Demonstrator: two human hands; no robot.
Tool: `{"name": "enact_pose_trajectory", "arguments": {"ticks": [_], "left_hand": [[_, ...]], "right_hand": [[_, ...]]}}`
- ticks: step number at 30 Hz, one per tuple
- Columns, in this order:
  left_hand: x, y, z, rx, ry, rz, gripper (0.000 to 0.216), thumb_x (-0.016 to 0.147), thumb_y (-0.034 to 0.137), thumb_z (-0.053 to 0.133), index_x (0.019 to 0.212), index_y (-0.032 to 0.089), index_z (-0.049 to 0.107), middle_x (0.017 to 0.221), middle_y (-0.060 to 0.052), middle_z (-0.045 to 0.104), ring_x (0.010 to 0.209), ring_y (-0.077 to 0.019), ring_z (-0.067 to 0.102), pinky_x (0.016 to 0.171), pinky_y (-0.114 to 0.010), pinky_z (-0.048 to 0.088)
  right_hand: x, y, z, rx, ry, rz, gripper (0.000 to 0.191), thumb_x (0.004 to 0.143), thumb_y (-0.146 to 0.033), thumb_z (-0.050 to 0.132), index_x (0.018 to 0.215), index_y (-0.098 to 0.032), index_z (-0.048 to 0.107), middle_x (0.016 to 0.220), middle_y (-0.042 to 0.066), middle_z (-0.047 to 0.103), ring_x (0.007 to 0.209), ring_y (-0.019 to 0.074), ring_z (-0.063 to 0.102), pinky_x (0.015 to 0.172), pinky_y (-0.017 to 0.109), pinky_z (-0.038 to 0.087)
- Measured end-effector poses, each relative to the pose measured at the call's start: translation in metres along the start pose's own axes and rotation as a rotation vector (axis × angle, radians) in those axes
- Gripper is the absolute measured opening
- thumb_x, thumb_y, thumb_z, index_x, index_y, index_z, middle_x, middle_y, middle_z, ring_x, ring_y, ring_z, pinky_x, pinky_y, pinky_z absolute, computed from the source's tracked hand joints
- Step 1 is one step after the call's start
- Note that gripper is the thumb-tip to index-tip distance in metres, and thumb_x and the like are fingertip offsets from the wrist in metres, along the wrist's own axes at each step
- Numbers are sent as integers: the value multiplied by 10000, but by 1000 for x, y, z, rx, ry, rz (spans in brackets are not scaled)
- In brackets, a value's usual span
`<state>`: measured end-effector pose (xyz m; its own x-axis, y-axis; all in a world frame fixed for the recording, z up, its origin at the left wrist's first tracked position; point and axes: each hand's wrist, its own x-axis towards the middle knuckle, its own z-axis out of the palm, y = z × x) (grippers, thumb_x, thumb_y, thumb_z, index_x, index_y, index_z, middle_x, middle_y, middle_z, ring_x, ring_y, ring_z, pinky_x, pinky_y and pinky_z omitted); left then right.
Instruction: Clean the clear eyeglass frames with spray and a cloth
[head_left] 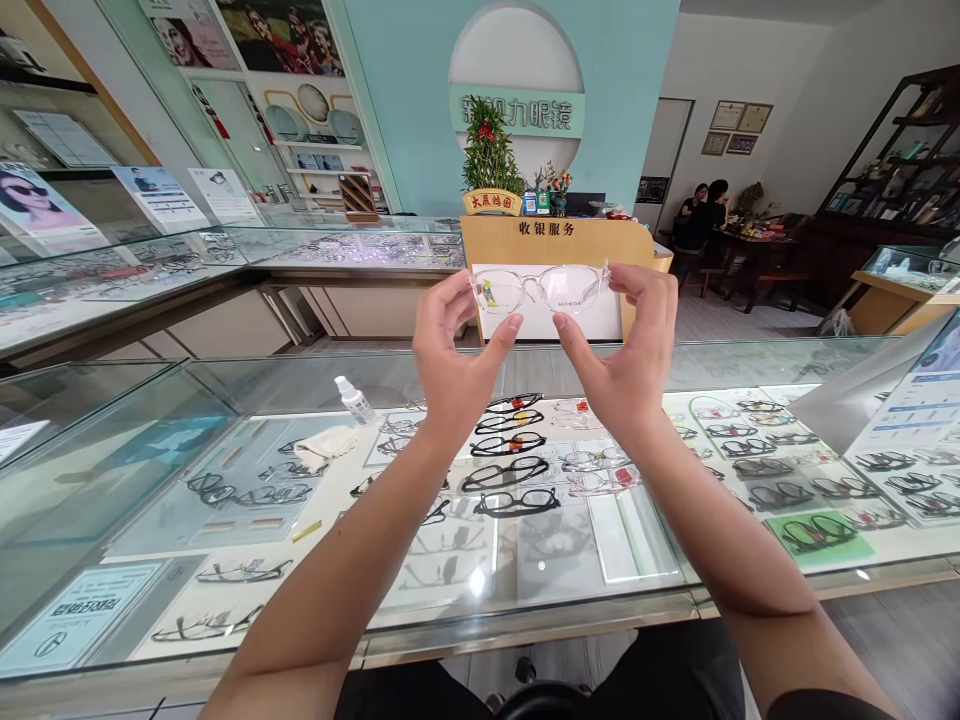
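Held up in front of me above the glass counter is a pair of clear-framed eyeglasses [531, 288]. One lens bears a yellow-green sticker, the other some printed lettering. My left hand [457, 350] grips the glasses at their left end, fingers behind and thumb below the lens. At the right end my right hand [626, 345] pinches them in the same way. Beneath my hands, rows of dark eyeglass frames [517, 500] lie in the display counter. A white spray bottle [353, 400] stands on the left, near a crumpled cream cloth [326, 447].
The glass display counter [600, 610] spans the space before me. A wooden cashier desk [555, 232] with a plant [489, 150] stands behind it. Two people sit at a table [761, 240] at the far right. More display cases [360, 245] run along the left.
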<state>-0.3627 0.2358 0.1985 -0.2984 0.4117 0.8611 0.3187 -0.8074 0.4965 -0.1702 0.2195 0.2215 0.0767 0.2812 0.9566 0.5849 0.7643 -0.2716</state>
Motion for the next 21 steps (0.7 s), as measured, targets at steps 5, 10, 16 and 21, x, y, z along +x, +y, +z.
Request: {"name": "enact_pose_trajectory", "arguments": {"ticks": [5, 10, 16, 21], "left_hand": [[-1, 1, 2, -1, -2, -20, 621, 911, 625, 884, 1393, 312, 649, 1491, -121, 725, 1396, -303, 723, 1161, -489, 593], [-2, 0, 2, 118, 63, 66, 661, 918, 667, 850, 1443, 338, 623, 1498, -112, 708, 1386, -318, 712, 1150, -526, 593], [-1, 7, -2, 267, 207, 242, 678, 874, 649, 893, 1419, 329, 648, 1412, -106, 715, 1364, -350, 692, 1063, -570, 609], [0, 13, -3, 290, 206, 324, 633, 918, 676, 857, 1377, 284, 665, 1356, -100, 729, 1309, -333, 716, 958, -579, 620]], "right_hand": [[-2, -2, 3, 12, -1, 0, 500, 1013, -516, 742, 1428, -328, 536, 1353, 161, 648, 1314, 383, 644, 1128, 670, 558], [-4, 0, 5, 89, -23, 47, 534, 997, -510, 747, 1451, -324, 536, 1397, 159, 637, 1364, 380, 637, 1176, 668, 538], [-8, 5, 11, 299, -48, 194, 416, 1047, -442, 657, 1434, -312, 578, 1433, 121, 692, 1350, 287, 693, 1187, 563, 582], [-5, 3, 12, 418, 17, 308, 284, 1069, -387, 587, 1335, -314, 657, 1385, 90, 749, 1314, 257, 731, 1131, 514, 617]]}}
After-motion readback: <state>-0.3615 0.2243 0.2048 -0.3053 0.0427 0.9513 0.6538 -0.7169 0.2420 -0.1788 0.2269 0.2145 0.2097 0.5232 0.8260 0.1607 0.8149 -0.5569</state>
